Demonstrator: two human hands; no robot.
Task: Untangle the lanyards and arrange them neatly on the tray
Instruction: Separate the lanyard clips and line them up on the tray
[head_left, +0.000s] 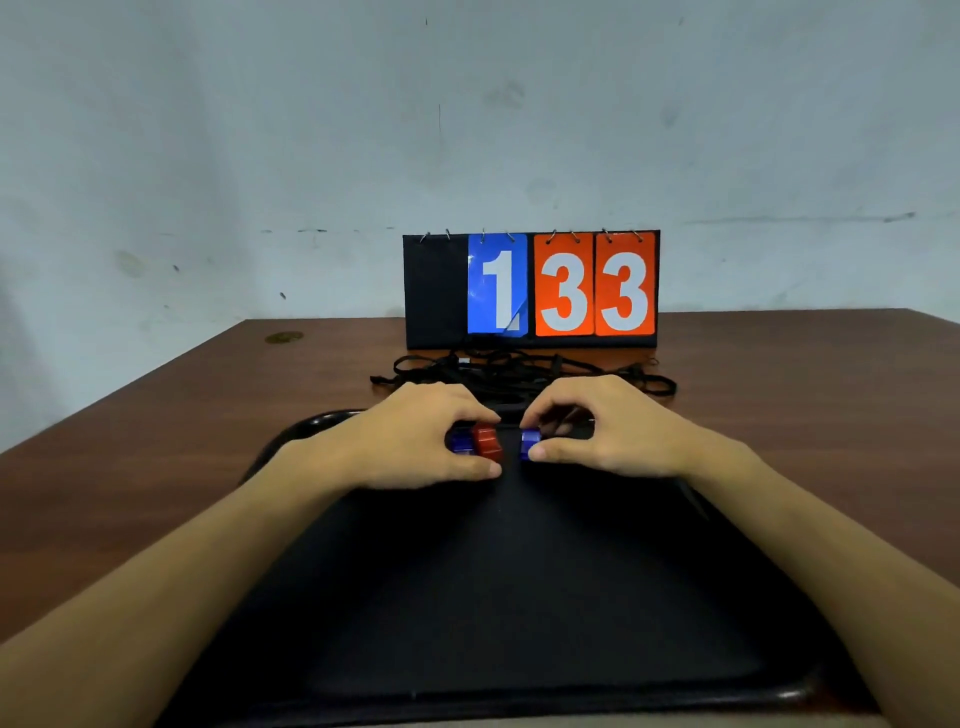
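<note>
Left hand (415, 436): fingers curled, pinching red-and-blue plastic piece (487, 441) | Right hand (608, 426): fingers curled, pinching blue plastic piece (529, 441) | Lanyards (519, 369): black, tangled heap on desk (156, 441), just behind tray (519, 597) | Tray: black, under both hands

Both arms are bare, left forearm (182, 571) coming in from about 7 o'clock and right forearm (805, 545) from about 5, angling in so the hands nearly meet just above centre. Knuckles up on both. The left hand (410, 436) has fingers curled over, thumb pointing to 3 o'clock, pinching a red-and-blue clip (480, 441). The right hand (618, 426) pretty much mirrors it, thumb pointing to 9 o'clock, pinching a blue clip (529, 441). Thumb tips are close but apart.
</note>
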